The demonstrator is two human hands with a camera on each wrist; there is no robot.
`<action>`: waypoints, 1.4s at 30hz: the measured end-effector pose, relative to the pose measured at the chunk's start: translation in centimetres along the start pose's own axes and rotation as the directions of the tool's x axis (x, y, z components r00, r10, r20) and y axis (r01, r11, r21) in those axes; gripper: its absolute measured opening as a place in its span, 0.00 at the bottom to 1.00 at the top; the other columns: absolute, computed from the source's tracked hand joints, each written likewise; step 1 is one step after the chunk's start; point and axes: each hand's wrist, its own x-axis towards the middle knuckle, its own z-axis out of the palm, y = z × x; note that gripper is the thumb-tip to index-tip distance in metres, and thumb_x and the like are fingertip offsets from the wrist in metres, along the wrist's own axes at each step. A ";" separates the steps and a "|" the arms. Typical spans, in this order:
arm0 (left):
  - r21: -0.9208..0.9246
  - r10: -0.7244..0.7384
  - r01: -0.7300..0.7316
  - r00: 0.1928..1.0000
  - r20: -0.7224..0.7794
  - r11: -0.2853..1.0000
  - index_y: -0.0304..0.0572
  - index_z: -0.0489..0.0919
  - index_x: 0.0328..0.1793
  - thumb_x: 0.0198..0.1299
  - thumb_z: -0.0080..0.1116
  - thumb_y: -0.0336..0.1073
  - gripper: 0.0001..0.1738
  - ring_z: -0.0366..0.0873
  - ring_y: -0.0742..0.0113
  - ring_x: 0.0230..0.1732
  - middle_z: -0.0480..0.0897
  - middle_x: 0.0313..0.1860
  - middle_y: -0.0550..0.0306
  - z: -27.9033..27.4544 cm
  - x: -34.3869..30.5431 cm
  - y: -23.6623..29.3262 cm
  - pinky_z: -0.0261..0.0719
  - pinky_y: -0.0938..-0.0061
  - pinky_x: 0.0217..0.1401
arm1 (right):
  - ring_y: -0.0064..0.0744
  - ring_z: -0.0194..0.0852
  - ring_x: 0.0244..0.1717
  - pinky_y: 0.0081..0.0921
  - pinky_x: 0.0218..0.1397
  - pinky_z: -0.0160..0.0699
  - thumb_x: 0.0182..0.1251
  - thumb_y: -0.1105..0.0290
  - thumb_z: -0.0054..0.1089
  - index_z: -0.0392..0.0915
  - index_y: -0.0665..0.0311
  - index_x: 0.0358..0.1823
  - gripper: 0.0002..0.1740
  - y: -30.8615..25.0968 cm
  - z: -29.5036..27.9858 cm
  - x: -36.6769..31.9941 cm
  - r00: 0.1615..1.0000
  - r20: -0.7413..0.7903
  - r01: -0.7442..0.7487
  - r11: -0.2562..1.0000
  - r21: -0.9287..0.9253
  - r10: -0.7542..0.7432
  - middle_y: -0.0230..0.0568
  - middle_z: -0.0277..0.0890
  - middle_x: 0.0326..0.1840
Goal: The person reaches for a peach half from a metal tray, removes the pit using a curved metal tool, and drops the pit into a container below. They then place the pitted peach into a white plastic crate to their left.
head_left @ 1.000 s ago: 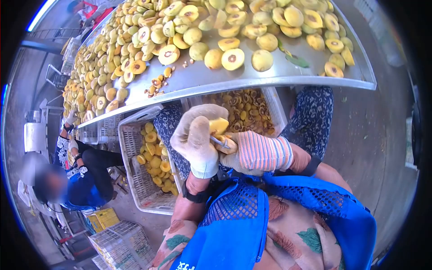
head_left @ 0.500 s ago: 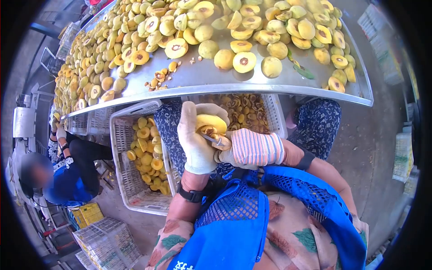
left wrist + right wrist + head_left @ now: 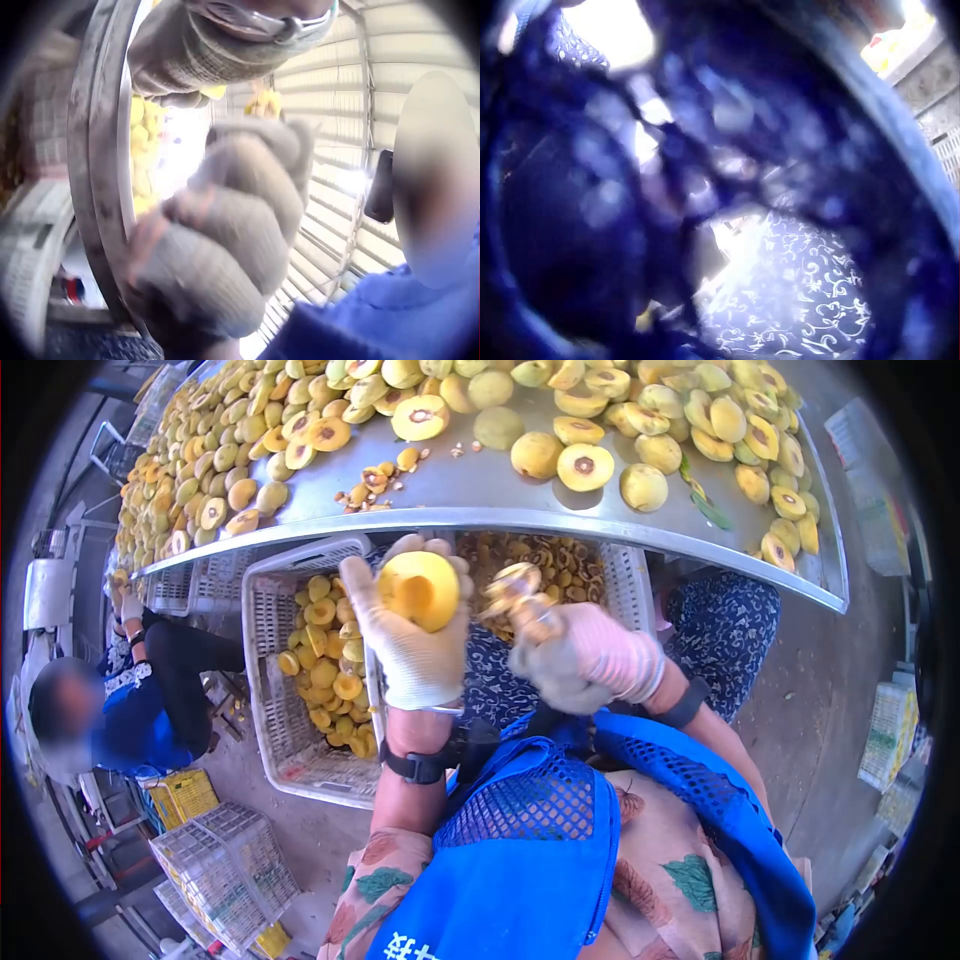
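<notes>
In the head view my gloved left hand holds a yellow peach half, its brownish hollow facing up and the thumb spread to one side. To the right, my striped-gloved right hand grips a small pitting tool, blurred by motion. A brownish piece of fruit stone and flesh shows at the tool's end, over the crate of scraps. The left wrist view shows the striped gloved fist close up. Dark blue mesh fills most of the right wrist view.
Ahead is a metal table heaped with halved peaches. Beneath its edge stands a white crate with pitted yellow halves. Another person sits at the left. Stacked crates stand on the floor.
The hands have come apart: the left turned its peach half hollow side up, and the right drew away to the right with the tool and stone piece. Earlier the tool was at the fruit.
</notes>
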 end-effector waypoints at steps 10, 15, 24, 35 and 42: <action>0.916 0.605 -0.376 0.765 0.221 0.141 0.28 0.67 0.63 0.62 0.51 0.39 0.27 0.70 0.62 0.58 0.74 0.58 0.45 -4.8 6.8 8.8 0.66 0.71 0.60 | 0.57 0.77 0.44 0.46 0.47 0.74 0.62 0.66 0.44 0.71 0.70 0.46 0.17 8.0 0.3 0.8 0.774 -0.121 -0.619 0.703 -0.349 0.621 0.64 0.76 0.40; 0.820 0.203 -0.368 0.848 0.489 -0.438 0.26 0.64 0.65 0.50 0.60 0.40 0.38 0.71 0.56 0.61 0.71 0.62 0.38 4.3 16.1 5.4 0.65 0.72 0.63 | 0.55 0.78 0.45 0.44 0.47 0.75 0.58 0.67 0.47 0.72 0.72 0.45 0.18 10.4 2.3 0.6 0.787 0.060 -0.524 0.716 -0.460 0.614 0.62 0.77 0.43; 0.614 0.060 -0.301 0.866 0.496 -0.730 0.40 0.72 0.53 0.39 0.66 0.40 0.31 0.77 0.49 0.42 0.77 0.39 0.38 5.1 21.0 1.0 0.75 0.66 0.50 | 0.57 0.79 0.39 0.47 0.42 0.75 0.60 0.60 0.48 0.69 0.72 0.44 0.21 10.0 2.0 0.7 0.876 0.054 -0.438 0.838 -0.325 0.478 0.61 0.78 0.35; 0.093 -0.137 0.109 0.913 0.384 0.990 0.38 0.65 0.62 0.61 0.49 0.40 0.24 0.78 0.57 0.46 0.76 0.50 0.51 4.5 2.4 -0.5 0.78 0.70 0.52 | 0.48 0.79 0.31 0.43 0.27 0.75 0.62 0.55 0.53 0.69 0.70 0.46 0.23 -0.6 0.2 -2.1 0.884 -0.440 -0.119 0.834 -0.538 -0.158 0.59 0.75 0.27; 0.057 0.107 -0.136 0.927 0.358 0.989 0.33 0.59 0.68 0.68 0.38 0.50 0.31 0.68 0.57 0.61 0.70 0.60 0.46 2.1 -3.4 -2.3 0.65 0.59 0.65 | 0.50 0.76 0.21 0.42 0.23 0.74 0.62 0.59 0.54 0.66 0.65 0.37 0.16 -3.3 3.2 -0.7 0.743 -0.654 -0.236 0.857 -0.459 -0.145 0.50 0.74 0.18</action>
